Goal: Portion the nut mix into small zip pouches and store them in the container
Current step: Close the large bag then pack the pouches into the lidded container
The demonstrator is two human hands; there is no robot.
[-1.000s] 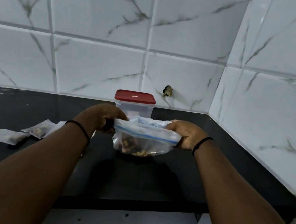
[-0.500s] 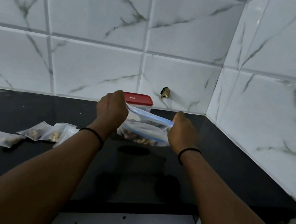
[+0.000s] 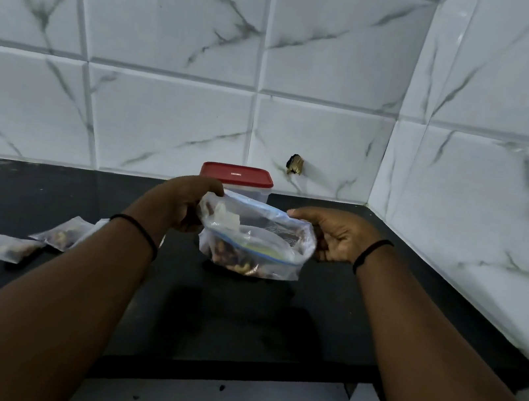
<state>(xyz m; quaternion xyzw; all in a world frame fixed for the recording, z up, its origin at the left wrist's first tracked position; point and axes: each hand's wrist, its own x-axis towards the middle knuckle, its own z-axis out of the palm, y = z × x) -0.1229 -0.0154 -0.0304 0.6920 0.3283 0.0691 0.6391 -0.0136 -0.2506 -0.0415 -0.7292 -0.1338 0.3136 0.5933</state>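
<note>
we hold the big nut mix bag (image 3: 251, 240) just above the black counter (image 3: 271, 322), in front of the red-lidded container (image 3: 236, 180). our left hand (image 3: 183, 203) and right hand (image 3: 337, 236) each pinch an end of its zip mouth, pulling it open. the long axis runs left to right and the mouth tips toward us. next, we judge, comes scooping nuts for another small pouch (image 3: 58, 235).

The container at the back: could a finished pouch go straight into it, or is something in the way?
Not straight in: the container has its red lid on. The big nut bag, held by both hands, also sits right in front of it.
</note>
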